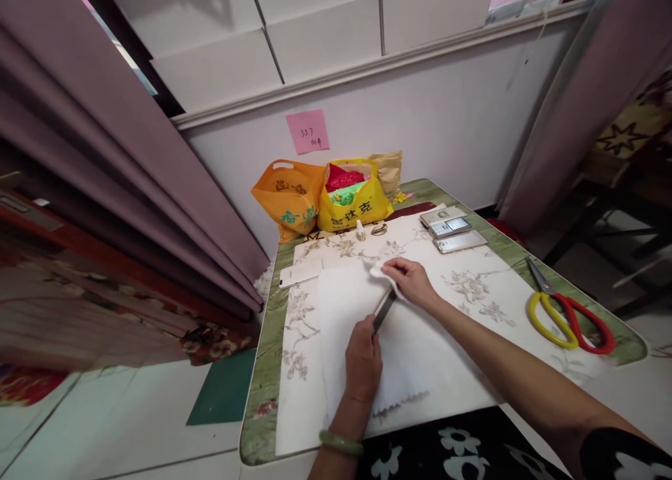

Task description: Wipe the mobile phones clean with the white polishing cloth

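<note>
My left hand (pixel 363 360) is closed around a thin, flat, phone-like thing (pixel 385 309), dark on its face with a paler edge. A bunched white cloth (pixel 382 270) is pinched in my right hand (pixel 412 281), just beyond the top end of the flat thing. Whether the cloth touches it, I cannot tell. Under both hands lies a white sheet (pixel 341 305) with a jagged near edge, spread over a flower-printed table cover (pixel 302 326). A green bangle (pixel 340 443) is around my left wrist.
Large scissors (pixel 567 312) with yellow and red handles lie at the right. Several phones (pixel 451 228) sit at the back right, and a white phone (pixel 299 275) at the left. An orange bag (pixel 288 193), a yellow bag (pixel 360 207) and a small bottle (pixel 360 231) stand at the back.
</note>
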Tool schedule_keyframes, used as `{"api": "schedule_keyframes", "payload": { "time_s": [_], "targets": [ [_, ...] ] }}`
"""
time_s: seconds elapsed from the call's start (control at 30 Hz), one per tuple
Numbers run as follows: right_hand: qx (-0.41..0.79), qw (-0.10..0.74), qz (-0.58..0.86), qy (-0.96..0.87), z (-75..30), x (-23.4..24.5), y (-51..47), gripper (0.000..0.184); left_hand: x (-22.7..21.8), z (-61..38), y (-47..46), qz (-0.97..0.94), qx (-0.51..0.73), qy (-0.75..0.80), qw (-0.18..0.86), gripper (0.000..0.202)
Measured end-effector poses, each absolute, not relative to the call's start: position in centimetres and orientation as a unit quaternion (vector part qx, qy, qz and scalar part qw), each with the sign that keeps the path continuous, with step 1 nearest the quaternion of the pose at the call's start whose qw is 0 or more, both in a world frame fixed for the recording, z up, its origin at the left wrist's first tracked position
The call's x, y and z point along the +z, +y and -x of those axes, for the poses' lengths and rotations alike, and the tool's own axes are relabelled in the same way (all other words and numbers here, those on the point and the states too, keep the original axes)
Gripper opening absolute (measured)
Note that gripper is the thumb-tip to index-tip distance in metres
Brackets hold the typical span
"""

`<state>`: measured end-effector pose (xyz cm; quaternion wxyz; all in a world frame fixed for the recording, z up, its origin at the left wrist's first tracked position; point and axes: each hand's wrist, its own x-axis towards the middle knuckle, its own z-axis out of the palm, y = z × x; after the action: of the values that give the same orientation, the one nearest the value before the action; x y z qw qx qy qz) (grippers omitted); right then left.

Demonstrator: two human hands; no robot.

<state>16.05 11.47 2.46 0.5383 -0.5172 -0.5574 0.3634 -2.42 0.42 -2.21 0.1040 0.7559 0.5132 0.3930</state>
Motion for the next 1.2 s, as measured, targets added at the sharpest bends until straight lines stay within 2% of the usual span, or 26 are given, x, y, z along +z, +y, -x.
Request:
{"api": "schedule_keyframes", "payload": {
  "time_s": [0.13,0.3,0.47,0.6,0.73,1.03,1.13,1.2],
  "targets": [
    [0.254,0.480,0.439,-0.716,-13.3,3.2,7.2,0.020,-2.4,2.2,0.4,-0.762,0.396,0.510,0.052,0.044],
    [0.213,0.432,0.495,-0.723,-13.5,1.9,7.0,0.020,-2.8,2.1,0.3,-0.763,0.386,0.519,0.010,0.045],
    [0.305,0.426,0.616,-0.588,-16.8,0.5,11.7,0.026,-2.7,2.1,0.2,-0.761,0.376,0.528,-0.001,0.048],
    [0.377,0.399,0.610,-0.571,-18.0,-1.0,13.1,0.036,-2.5,2.1,0.2,-0.754,0.383,0.533,0.010,0.047],
    [0.388,0.407,0.600,-0.568,-18.0,-1.9,12.5,0.045,-2.3,2.1,0.2,-0.752,0.379,0.538,0.029,0.047],
    [0.317,0.409,0.594,-0.616,-18.4,-0.8,11.5,0.015,-2.8,2.1,0.1,-0.735,0.389,0.552,0.061,0.045],
    [0.316,0.435,0.600,-0.592,-18.7,-0.8,11.3,0.012,-2.8,2.2,0.0,-0.725,0.385,0.568,0.064,0.040],
    [0.324,0.459,0.613,-0.556,-19.0,-1.1,11.2,0.018,-2.6,2.3,0.0,-0.719,0.381,0.576,0.073,0.029]
  ]
}}
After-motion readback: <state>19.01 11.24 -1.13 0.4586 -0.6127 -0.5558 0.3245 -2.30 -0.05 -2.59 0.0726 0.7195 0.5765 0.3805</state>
